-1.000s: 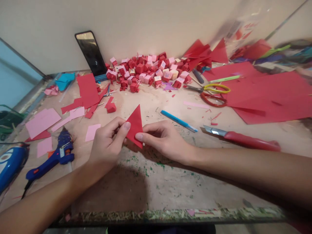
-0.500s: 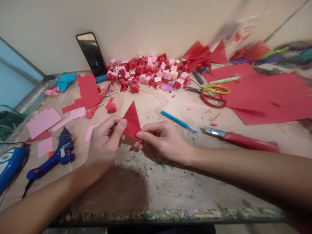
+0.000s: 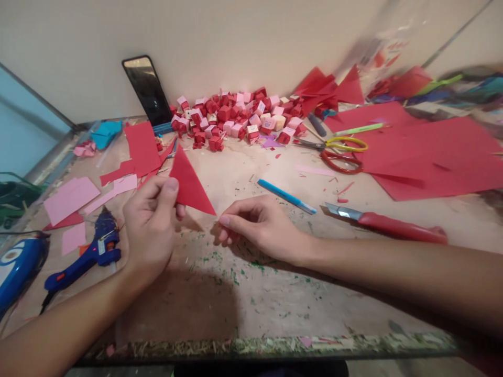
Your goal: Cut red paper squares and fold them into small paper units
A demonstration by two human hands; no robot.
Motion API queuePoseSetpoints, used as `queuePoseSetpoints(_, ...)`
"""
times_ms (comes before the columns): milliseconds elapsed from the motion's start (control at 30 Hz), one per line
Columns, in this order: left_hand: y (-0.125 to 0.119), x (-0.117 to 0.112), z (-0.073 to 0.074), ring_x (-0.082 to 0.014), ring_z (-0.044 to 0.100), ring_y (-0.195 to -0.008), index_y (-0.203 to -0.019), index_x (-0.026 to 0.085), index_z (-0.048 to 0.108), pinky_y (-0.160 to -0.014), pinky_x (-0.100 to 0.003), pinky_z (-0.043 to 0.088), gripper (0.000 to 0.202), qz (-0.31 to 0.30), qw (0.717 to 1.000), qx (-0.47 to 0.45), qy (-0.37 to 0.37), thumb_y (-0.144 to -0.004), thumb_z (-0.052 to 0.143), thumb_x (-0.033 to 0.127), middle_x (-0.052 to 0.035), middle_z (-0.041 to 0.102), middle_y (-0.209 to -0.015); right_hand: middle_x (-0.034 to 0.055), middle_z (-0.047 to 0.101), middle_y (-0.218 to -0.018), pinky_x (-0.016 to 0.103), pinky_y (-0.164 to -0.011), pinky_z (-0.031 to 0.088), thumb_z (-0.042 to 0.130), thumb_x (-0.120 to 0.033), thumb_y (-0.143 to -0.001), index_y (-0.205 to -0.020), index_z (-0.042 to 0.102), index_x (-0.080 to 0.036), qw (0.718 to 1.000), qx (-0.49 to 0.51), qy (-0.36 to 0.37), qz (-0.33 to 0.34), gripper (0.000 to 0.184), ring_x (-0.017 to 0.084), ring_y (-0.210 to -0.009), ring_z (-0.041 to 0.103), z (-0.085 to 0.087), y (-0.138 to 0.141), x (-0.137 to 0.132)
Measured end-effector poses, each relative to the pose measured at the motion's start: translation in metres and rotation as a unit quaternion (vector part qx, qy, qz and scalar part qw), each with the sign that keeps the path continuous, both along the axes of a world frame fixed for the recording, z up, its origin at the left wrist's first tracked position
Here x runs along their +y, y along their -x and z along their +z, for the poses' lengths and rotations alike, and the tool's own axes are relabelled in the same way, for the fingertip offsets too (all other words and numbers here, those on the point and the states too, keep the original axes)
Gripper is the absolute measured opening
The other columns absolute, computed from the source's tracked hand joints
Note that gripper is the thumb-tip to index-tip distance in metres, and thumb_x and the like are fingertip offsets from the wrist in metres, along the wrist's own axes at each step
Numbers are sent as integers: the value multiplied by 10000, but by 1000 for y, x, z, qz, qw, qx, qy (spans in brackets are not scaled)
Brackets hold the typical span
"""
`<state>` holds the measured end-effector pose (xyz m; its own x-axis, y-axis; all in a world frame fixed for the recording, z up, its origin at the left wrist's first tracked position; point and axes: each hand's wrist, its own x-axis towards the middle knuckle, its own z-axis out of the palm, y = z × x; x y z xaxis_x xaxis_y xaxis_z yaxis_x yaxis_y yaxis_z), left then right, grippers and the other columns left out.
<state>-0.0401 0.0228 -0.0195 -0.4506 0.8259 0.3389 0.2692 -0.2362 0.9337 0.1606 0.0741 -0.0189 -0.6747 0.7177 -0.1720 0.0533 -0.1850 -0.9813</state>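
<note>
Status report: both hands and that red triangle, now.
Left hand pinches red paper triangle, lifted off the table. Right hand empty, resting on table beside it. Blue pen and utility knife lie clear.

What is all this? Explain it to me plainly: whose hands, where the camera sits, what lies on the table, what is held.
There is no machine here: a person works with two bare hands. The one picture comes from a camera worn on that person's head, looking forward and down, so both arms enter from the bottom edge. The left hand pinches a red paper triangle. The right hand rests on the table just beside the triangle's lower corner and holds nothing. Around them lie a blue glue gun, a blue pen, a red utility knife, scissors, large red sheets, and a pile of small paper cubes near a leaning phone.
</note>
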Motion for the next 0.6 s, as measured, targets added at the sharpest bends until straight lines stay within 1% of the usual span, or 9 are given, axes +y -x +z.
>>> queuePoseSetpoints(100,-1,-1,5,-91,485,-506,-845,264,641,-475,-244,382,281,21,999,-45,-23,-1028,700,468,57,491,-578,73,749,-687,224,-468,432,736,-366,-956,-741,755,-127,1000,0,10,-7,322,94,-501,584,1,-1,1)
queuePoseSetpoints(167,-4,-5,7,-86,472,-463,-877,281,661,-426,-241,357,273,23,999,-42,-6,-1021,708,507,65,510,-564,61,744,-671,215,-507,460,765,-382,-942,-732,742,-130,999,34,16,-8,329,90,-521,603,1,-2,2)
queuePoseSetpoints(267,-10,-11,6,-76,430,-387,-939,293,734,-356,-228,335,209,-2,999,-14,38,-1003,734,492,80,539,-526,64,744,-659,215,-560,496,775,-489,-943,-769,756,-121,995,89,36,-12,408,99,-546,644,-1,-2,5)
queuePoseSetpoints(333,-13,-13,3,-70,471,-388,-929,280,787,-358,-209,386,151,-29,999,16,36,-986,765,417,78,580,-533,81,752,-667,225,-545,495,759,-565,-941,-796,767,-113,992,109,55,-20,475,110,-527,647,-4,-1,6)
queuePoseSetpoints(400,-14,-13,1,-75,579,-452,-914,268,830,-417,-188,480,56,-61,996,63,5,-944,799,303,61,683,-611,92,748,-664,234,-522,486,772,-594,-918,-780,765,-110,989,124,74,-25,504,119,-515,639,-6,0,7)
queuePoseSetpoints(433,-15,-12,1,-85,638,-506,-921,263,842,-455,-183,520,44,-81,993,85,-6,-925,800,252,48,740,-683,82,731,-642,234,-510,474,788,-589,-905,-753,754,-115,987,135,85,-30,498,117,-506,626,-7,1,7)
queuePoseSetpoints(467,-15,-12,1,-96,685,-558,-940,258,849,-487,-180,549,75,-104,989,101,-15,-908,797,214,33,784,-763,65,710,-620,233,-503,464,812,-566,-890,-727,740,-124,984,144,97,-38,477,114,-503,613,-7,1,7)
queuePoseSetpoints(533,-15,-12,3,-113,740,-633,-1000,250,846,-523,-181,582,135,-147,983,112,-11,-892,794,189,10,822,-903,26,677,-601,229,-512,455,865,-489,-857,-717,729,-140,978,158,117,-68,400,105,-510,597,-7,2,7)
queuePoseSetpoints(600,-15,-12,6,-120,759,-662,-1042,247,835,-543,-179,597,168,-178,978,109,-6,-882,809,203,3,821,-956,7,688,-633,227,-539,466,909,-395,-812,-759,751,-149,975,159,118,-101,297,102,-538,605,-7,2,7)
